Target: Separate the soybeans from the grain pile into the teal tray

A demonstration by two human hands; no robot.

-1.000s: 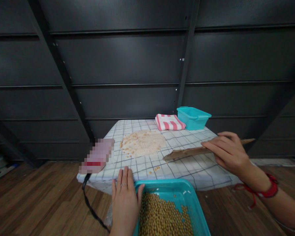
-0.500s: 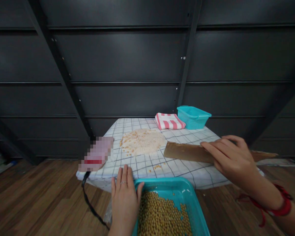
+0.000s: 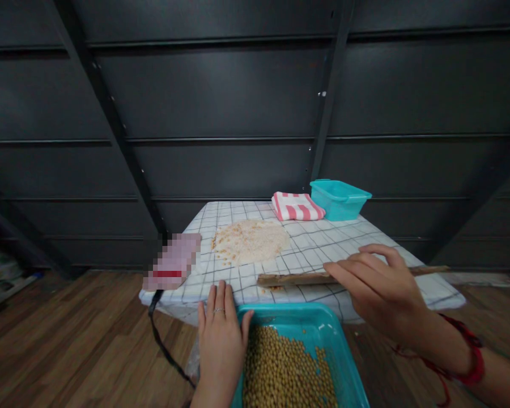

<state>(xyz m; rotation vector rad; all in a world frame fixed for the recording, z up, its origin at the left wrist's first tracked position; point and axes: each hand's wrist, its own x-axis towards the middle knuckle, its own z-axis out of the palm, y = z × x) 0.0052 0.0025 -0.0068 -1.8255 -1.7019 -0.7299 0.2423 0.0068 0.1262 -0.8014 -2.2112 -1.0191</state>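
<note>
My right hand (image 3: pixel 376 280) grips a long strip of cardboard (image 3: pixel 295 279), its edge low over the checked tablecloth near the front of the table. A few loose soybeans (image 3: pixel 275 289) lie by the strip, partly hidden by it. Fingers stretched out, my left hand (image 3: pixel 223 334) rests at the left rim of a teal tray (image 3: pixel 318 317), thumb over the rim. Inside the tray is a mass of soybeans (image 3: pixel 287 368). Farther back on the cloth spreads a patch of pale flour-like powder (image 3: pixel 255 241) with beans scattered along its left side.
A folded pink-and-white striped towel (image 3: pixel 297 207) and a turquoise basket (image 3: pixel 340 199) stand at the back right of the table (image 3: pixel 323 243). At the left edge lies a blurred-out pink object (image 3: pixel 174 262) with a black cord (image 3: pixel 165 351) hanging down. A dark panelled wall (image 3: pixel 221 102) rises behind.
My right hand has drawn the cardboard strip left and toward the tray, tilting it so less of its face shows. My left hand stays at the tray rim.
</note>
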